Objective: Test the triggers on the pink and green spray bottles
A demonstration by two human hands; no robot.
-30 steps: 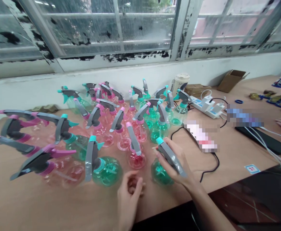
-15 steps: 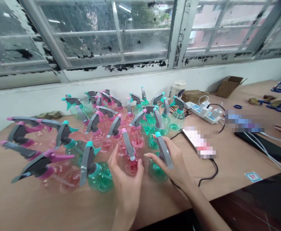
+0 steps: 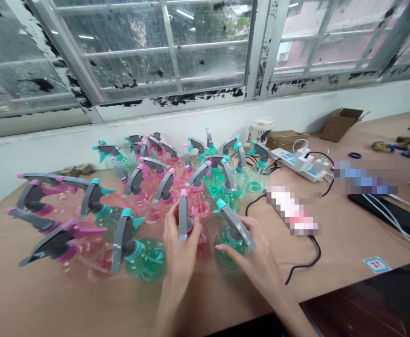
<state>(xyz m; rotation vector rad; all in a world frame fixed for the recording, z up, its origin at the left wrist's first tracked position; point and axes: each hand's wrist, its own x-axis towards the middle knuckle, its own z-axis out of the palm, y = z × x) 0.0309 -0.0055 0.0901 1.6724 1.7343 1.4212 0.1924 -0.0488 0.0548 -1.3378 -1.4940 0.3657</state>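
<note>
- Two bare hands work close to the near edge of the counter (image 3: 103, 309); a bottle dragged towards that edge could topple off.
- Left hand (image 3: 178, 252): its grip is curled round a pink-nozzled spray bottle (image 3: 183, 217), thumb on one side, fingers on the other. Squeezing too high could slip on the smooth, rounded plastic.
- Right hand (image 3: 261, 262): its grip is cupped about a green spray bottle (image 3: 238, 224), thumb across the front. A twist or sideways pull might tip it; how firmly it presses, I cannot tell.
- Both bottles rest on the counter, just beside each other, so their heads could knock if brought together.
- Crowded bottles (image 3: 199, 201) stand right behind the left hand; jutting triggers could snag and start a chain of falls.
- Right of the hands, a black cable (image 3: 306, 262) could catch a forearm or a sliding base.
- Farther back, any leak could reach the power strip (image 3: 298, 164).
</note>
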